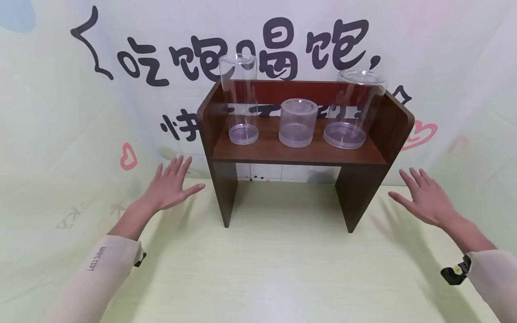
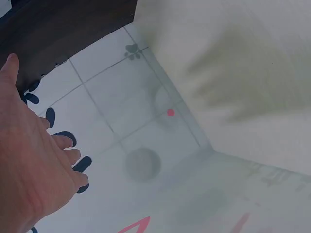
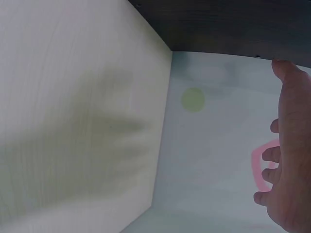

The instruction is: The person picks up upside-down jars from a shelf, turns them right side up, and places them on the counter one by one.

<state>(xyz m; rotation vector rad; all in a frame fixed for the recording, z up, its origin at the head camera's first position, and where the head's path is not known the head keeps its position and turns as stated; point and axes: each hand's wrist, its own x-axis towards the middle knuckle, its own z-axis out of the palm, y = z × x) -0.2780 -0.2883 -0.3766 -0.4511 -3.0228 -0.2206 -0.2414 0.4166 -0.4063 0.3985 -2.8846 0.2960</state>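
A dark brown wooden shelf stand (image 1: 299, 154) stands on the table, with three clear lidded jars on its board. The tall narrow jar (image 1: 239, 98) is on the left, the short jar (image 1: 298, 123) in the middle, the wide tall jar (image 1: 355, 110) on the right. To the left of the stand my left hand (image 1: 169, 186) hovers with fingers spread and holds nothing. My right hand (image 1: 428, 197) is held out likewise on the other side, palm facing down and inward. Both wrist views show a hand near the stand's dark side panel (image 2: 68, 39), the right one with its own panel (image 3: 233, 29).
A pale wood-grain table (image 1: 282, 269) lies under the stand. Behind it hangs a white cloth backdrop (image 1: 258, 27) with large black characters and pink hearts, which also closes in both sides. Each forearm wears a light sleeve and a dark wrist mount (image 1: 456, 271).
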